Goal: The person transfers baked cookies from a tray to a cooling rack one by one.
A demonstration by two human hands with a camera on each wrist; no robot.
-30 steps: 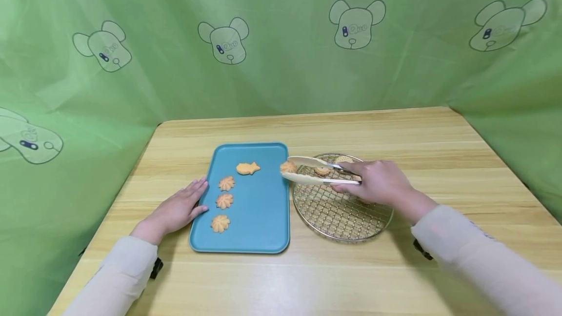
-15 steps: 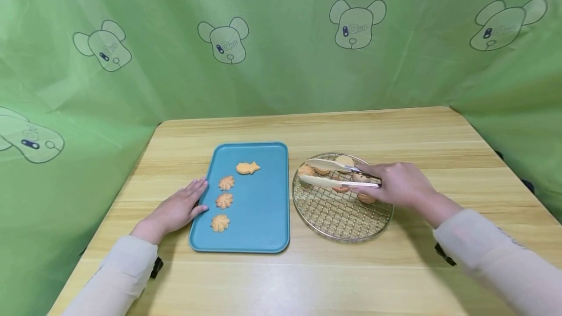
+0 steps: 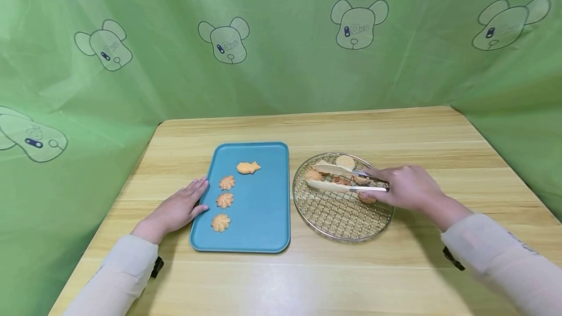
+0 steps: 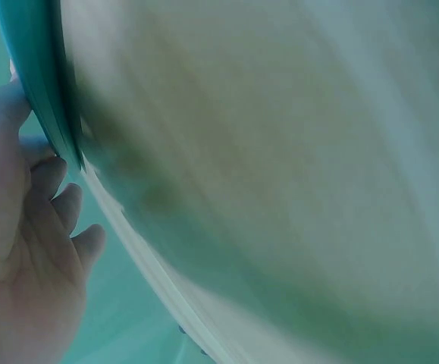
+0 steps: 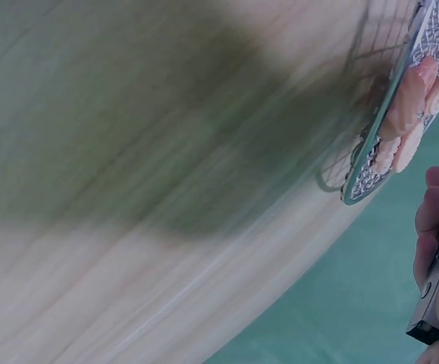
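In the head view my left hand (image 3: 175, 207) rests on the left edge of a blue tray (image 3: 263, 233), fingers extended. The tray bears a fish-shaped cookie (image 3: 248, 167) and a column of three flower-shaped cookies (image 3: 225, 201). My right hand (image 3: 408, 188) holds metal tongs with pale tips (image 3: 329, 186) over a round wire rack (image 3: 342, 221). Another flower-shaped cookie (image 3: 313, 175) sits between the tong tips at the rack's left side; whether they still pinch it I cannot tell. In the right wrist view the tongs (image 5: 435, 292) show only at the right edge.
A pale round cookie (image 3: 345, 162) and several browner ones (image 3: 367, 199) are on the rack, partly hidden by the tongs and hand. Tray and rack stand close side by side on a wooden table (image 3: 246, 282). Green curtains (image 3: 281, 77) surround the table.
The right hand has drawn the tongs and the flower-shaped cookie rightward, from the tray's right edge to over the rack. The left hand and the tray's cookies have stayed put.
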